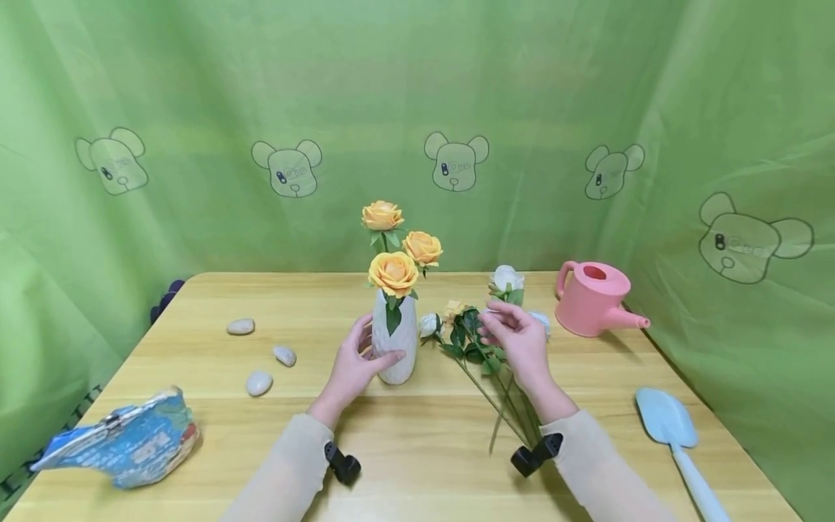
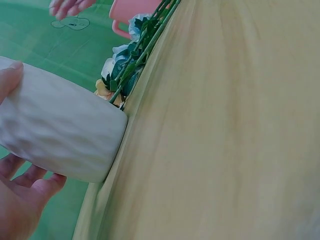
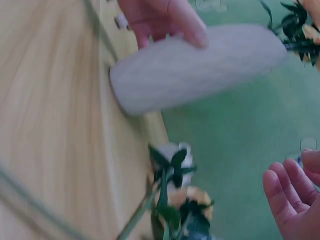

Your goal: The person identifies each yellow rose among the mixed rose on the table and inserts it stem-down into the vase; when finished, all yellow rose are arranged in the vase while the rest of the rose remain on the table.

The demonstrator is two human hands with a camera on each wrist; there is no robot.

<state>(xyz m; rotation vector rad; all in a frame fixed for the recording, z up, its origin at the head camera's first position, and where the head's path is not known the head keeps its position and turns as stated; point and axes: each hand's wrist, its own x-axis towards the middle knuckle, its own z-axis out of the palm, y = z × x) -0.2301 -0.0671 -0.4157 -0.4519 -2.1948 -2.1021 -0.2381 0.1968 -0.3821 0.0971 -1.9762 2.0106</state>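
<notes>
A white textured vase stands upright on the table with three orange roses in it. My left hand holds the vase from its left side, thumb across the front; in the left wrist view the vase sits between thumb and fingers. My right hand hovers over a loose bunch of flowers, its fingers loosely bent and nothing between them. In that bunch are white roses, a pale orange rose and long green stems pointing toward me.
At the back right stands a pink watering can, its spout facing right. A light blue shovel lies at the front right. Three grey stones are spread left of the vase. A crumpled blue bag rests at the front left.
</notes>
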